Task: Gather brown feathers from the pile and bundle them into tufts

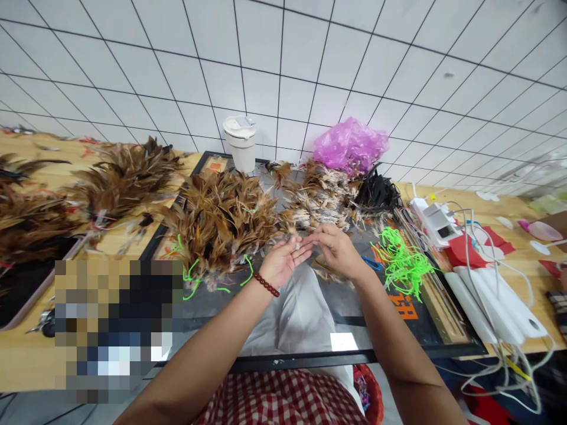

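Observation:
My left hand [283, 262], with a dark red bead bracelet [266, 284] at its wrist, is turned palm up. Its thumb and forefinger pinch a small pale brown feather [291, 230]. My right hand [337, 249] meets it from the right, its fingertips pressed together beside the left fingers; whatever lies between them is too small to make out. Just beyond both hands spreads a heap of loose feathers with pale quills [316, 198]. To the left sits a large pile of brown feather bunches [221, 221], with bright green string ends poking out.
Bright green strings [403, 262] lie right of my hands, near black feathers [378, 190]. A pink plastic bag [351, 144] and a lidded white cup [241, 144] stand by the tiled wall. More feather bunches [128, 177] lie left. White rolls [491, 307] and cables are at right.

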A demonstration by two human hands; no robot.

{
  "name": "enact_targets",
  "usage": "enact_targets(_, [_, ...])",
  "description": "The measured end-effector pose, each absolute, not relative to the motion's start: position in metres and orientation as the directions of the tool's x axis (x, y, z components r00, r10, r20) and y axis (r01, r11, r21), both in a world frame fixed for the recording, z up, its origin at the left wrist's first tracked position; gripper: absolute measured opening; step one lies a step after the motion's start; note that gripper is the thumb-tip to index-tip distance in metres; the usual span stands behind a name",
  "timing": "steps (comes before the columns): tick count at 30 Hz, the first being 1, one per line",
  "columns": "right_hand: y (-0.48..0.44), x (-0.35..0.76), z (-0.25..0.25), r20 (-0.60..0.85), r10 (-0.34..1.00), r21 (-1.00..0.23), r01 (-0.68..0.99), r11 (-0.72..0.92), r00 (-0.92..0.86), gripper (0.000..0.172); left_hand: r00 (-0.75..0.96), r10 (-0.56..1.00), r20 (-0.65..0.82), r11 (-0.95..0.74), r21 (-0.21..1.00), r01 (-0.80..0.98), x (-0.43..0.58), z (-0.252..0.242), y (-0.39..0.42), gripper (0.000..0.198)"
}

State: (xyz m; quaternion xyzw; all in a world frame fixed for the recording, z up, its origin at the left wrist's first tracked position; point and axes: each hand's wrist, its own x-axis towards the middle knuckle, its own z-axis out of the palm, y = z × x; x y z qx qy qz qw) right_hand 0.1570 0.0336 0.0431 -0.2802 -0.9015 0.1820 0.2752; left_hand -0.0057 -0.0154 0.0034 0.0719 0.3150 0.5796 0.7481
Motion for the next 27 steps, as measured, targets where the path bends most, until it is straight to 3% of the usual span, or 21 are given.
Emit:
enact_targets(6, [0.029, 0.15, 0.041, 0.371, 0.624, -0.542, 0.385, 0.747, -0.688, 0.027, 0.105, 0.914, -0.392, 0.311, 0.51, -0.802, -0.002, 0.001, -0.016, 0.011])
enact_targets(12, [0.027, 0.151, 0.038, 0.364, 0.57, -0.303, 0.485, 0.82, -0.737, 0.024, 0.05, 0.91, -0.411, 0.325, 0.636, -0.699, 0.004, 0.002, -0.017, 0.013])
enact_targets(16, [0.033, 0.159, 0.04, 0.454, 0.6, -0.261, 0.546, 0.796, -0.659, 0.026, 0.023, 0.909, -0.416, 0.318, 0.657, -0.683, 0.004, 0.003, -0.017, 0.014])
enact_targets(19, [0.039, 0.167, 0.043, 0.553, 0.668, -0.383, 0.56, 0.735, -0.499, 0.026, 0.045, 0.89, -0.454, 0.345, 0.605, -0.718, 0.0, 0.006, -0.016, 0.009])
enact_targets(22, [0.042, 0.169, 0.044, 0.532, 0.711, -0.525, 0.48, 0.703, -0.46, 0.021, 0.072, 0.884, -0.463, 0.352, 0.554, -0.754, -0.003, 0.01, -0.015, 0.006])
enact_targets(25, [0.039, 0.16, 0.038, 0.423, 0.812, -0.688, 0.442, 0.576, -0.401, 0.02, 0.076, 0.889, -0.452, 0.339, 0.539, -0.771, -0.004, 0.009, -0.015, 0.006])
enact_targets(27, [0.037, 0.151, 0.031, 0.253, 0.886, -0.853, 0.342, 0.394, -0.388, 0.022, 0.063, 0.897, -0.438, 0.327, 0.561, -0.761, -0.003, 0.007, -0.015, 0.008])
